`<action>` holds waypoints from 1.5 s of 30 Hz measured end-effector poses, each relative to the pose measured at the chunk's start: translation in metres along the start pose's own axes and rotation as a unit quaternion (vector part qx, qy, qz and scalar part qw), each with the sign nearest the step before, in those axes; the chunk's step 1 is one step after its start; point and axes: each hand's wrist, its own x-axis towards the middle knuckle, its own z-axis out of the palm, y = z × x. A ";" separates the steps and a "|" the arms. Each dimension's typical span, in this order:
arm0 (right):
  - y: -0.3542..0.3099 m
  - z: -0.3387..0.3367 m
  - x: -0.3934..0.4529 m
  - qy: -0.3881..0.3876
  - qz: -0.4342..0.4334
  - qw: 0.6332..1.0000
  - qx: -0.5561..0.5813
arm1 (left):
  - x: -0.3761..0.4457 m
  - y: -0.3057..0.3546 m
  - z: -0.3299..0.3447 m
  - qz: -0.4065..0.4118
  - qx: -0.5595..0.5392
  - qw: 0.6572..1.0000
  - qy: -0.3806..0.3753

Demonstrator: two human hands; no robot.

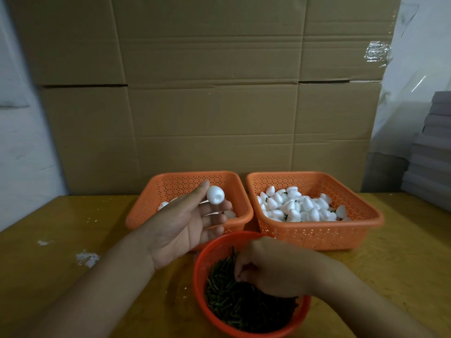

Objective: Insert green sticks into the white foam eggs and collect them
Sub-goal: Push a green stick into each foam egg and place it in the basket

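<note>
One egg up, one stick coming.
The left hand [185, 223] pinches a foam egg [215, 195] above the round basket [202, 284], ready; the right hand [271, 267] curls into the green sticks [234, 306], though I cannot tell if it holds one.

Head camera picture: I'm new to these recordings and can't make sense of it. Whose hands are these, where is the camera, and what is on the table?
No machine here: a person wears one camera on the head, looking down at their own two hands. The left hand holds up a white foam egg between thumb and fingers. The right hand reaches into a round red basket of green sticks; whether it has a stick yet is hidden. Behind, on the wooden table, stand two orange baskets: the left one nearly empty, the right one piled with eggs. Cardboard stands behind.
</note>
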 end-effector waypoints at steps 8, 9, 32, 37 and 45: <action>0.004 -0.024 -0.011 0.038 -0.022 0.984 0.171 | -0.001 0.000 -0.001 0.022 -0.003 1.000 -0.015; 0.003 -0.026 -0.012 0.040 -0.024 0.969 0.244 | -0.002 0.000 -0.001 0.023 -0.009 1.000 -0.015; -0.017 -0.033 -0.013 0.045 -0.139 0.636 0.758 | -0.006 0.004 0.002 0.033 -0.031 0.999 -0.014; -0.019 -0.032 -0.011 0.079 -0.115 0.641 0.755 | -0.006 0.004 -0.001 0.036 -0.032 0.998 -0.028; -0.016 -0.029 -0.008 0.167 -0.087 0.691 0.698 | -0.004 0.005 -0.002 0.029 -0.036 0.998 -0.029</action>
